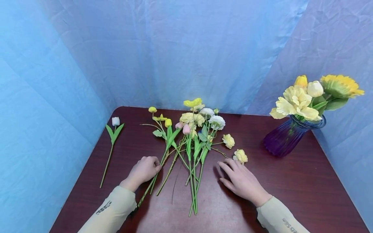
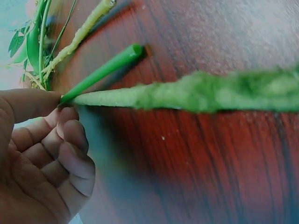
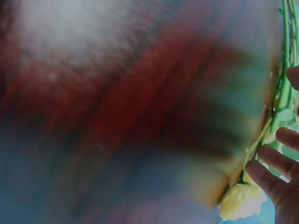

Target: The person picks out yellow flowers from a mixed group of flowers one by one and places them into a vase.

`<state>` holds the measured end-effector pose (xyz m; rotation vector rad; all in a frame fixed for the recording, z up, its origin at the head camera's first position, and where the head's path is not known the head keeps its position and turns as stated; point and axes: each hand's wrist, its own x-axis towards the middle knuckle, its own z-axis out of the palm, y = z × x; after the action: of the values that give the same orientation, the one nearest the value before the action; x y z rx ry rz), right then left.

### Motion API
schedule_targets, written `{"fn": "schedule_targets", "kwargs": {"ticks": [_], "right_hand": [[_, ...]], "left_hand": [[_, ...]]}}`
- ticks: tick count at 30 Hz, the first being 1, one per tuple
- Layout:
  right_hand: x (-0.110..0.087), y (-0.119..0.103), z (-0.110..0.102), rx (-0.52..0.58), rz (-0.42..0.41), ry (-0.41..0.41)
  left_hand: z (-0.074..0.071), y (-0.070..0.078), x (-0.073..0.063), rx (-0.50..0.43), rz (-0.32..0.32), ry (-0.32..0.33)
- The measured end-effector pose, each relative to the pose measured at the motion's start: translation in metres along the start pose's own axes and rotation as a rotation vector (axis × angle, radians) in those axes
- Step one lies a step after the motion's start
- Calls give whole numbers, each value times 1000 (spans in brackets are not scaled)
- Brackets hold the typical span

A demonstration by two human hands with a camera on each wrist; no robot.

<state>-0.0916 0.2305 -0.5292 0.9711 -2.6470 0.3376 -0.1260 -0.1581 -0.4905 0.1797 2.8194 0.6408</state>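
Thumb and forefinger of my left hand (image 1: 142,171) pinch a fuzzy green flower stem (image 2: 187,94), left of the loose pile. A smoother green stem (image 2: 107,70) lies against it at the fingertips; I cannot tell if it is pinched too. The pile's stems fan toward me, with pink tulips (image 1: 186,129), a yellow tulip (image 1: 168,123), white blooms (image 1: 217,122) and pale yellow blooms at the far end. My right hand (image 1: 242,179) hovers low over the table with fingers spread and holds nothing. Just beyond its fingers lies a pale yellow bloom (image 1: 240,156).
A blue-purple glass vase (image 1: 281,137) stands at the right, holding a yellow sunflower, tulips and a large pale yellow bloom. One white tulip (image 1: 115,121) lies alone at the left. Blue cloth (image 1: 175,58) hangs behind the dark wooden table (image 1: 309,187).
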Motion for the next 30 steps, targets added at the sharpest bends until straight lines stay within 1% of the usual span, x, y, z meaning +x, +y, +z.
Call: {"fn": "schedule_targets", "kwargs": {"ticks": [5,9,12,18,24,27,30], "right_hand": [[-3,-1,8,-27,-25,-37],[-5,-2,12,-49,-38,-58],[-6,-2,14,-58,-28,-77],[-7,-3,15,-54,0,-101],[-7,-4,14,-46,6,-100],[-7,-4,14,-46,4,-95],[-7,-4,14,-53,0,-88]], "left_hand": [[0,-1,1,-51,15,33],[0,0,0,-123,21,29],[0,1,0,-173,13,18],[-2,4,0,-195,15,31],[-6,5,0,-208,30,70],[-10,2,1,-208,37,99],[-17,-5,0,-188,37,128]]}}
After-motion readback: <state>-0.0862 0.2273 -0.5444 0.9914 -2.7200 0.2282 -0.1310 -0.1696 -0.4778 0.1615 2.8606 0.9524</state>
